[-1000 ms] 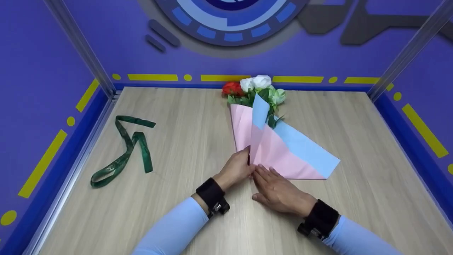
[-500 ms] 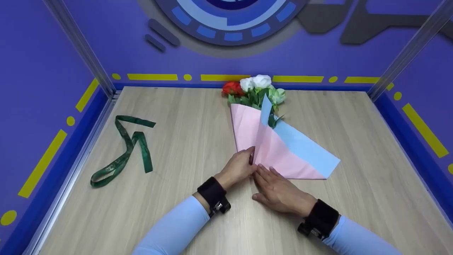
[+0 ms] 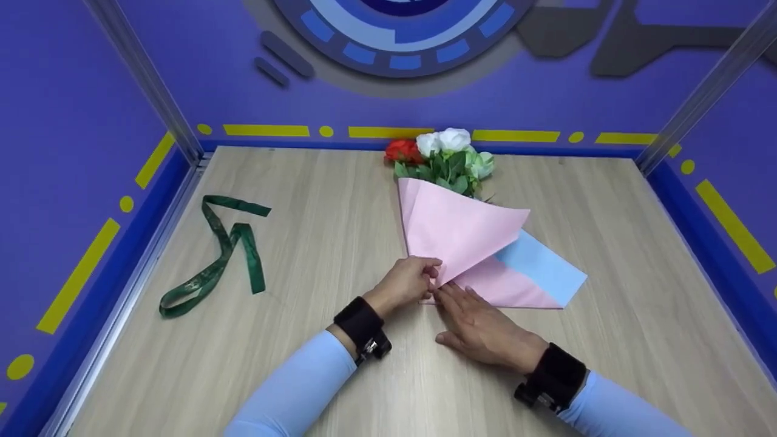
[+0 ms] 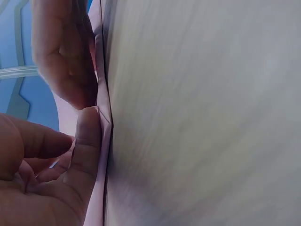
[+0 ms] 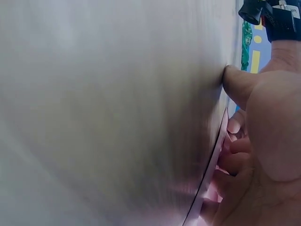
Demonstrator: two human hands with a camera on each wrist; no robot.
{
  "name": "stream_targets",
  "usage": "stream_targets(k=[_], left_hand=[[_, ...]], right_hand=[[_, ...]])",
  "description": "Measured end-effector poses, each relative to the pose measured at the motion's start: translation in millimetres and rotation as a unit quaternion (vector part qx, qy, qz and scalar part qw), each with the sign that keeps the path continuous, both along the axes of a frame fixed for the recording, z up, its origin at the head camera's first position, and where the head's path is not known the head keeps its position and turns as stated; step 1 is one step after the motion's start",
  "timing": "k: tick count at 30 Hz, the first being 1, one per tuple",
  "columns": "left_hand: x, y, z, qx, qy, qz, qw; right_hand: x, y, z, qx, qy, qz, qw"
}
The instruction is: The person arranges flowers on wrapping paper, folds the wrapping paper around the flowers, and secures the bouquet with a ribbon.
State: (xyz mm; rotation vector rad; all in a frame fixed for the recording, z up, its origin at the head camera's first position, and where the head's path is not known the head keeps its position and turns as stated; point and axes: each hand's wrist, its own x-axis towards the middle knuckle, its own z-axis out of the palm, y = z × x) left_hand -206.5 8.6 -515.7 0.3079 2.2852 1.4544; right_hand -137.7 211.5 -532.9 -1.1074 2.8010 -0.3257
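A bouquet of artificial flowers lies in pink wrapping paper (image 3: 464,221) at the middle of the table. Its blue inner side (image 3: 549,267) shows at the right. A red flower (image 3: 403,152), white flowers (image 3: 454,140) and a pale green one (image 3: 482,164) stick out at the top over green leaves. My left hand (image 3: 405,282) pinches the paper near its narrow lower end, thumb (image 4: 88,141) along the bottom fold. Beside it my right hand (image 3: 488,334) presses the paper's lower edge with straight fingers. The stems are hidden inside the wrap.
A dark green ribbon (image 3: 215,270) lies loosely looped on the wooden table (image 3: 328,206) at the left. Blue-purple panels (image 3: 340,106) enclose the back and both sides. The flower heads reach close to the back panel.
The upright flap of paper has folded over to the right, covering the front of the bouquet with pink. My left hand's fingers have shifted at the fold; my right hand stays in place.
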Motion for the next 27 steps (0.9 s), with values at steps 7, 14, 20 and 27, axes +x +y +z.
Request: stream_targets(k=[7,14,20,27], left_hand=[[0.5,0.7,-0.8,-0.003,0.0,-0.013,0.9999],[0.6,1.3,-2.8,-0.029,0.025,-0.046,0.9982],[0.7,1.3,-3.0,-0.029,0.021,-0.06,0.9976],[-0.2,1.4,-4.2,-0.036,0.044,-0.08,0.9952]], right_hand=[[9.1,0,-0.1,0.049,0.169,0.002,0.9844],[14.4,2,-2.0,0.046,0.188,0.01,0.9811],[13.2,3,-3.5,0.038,0.164,0.015,0.9857],[4.7,3,-4.2,0.003,0.194,0.015,0.981]])
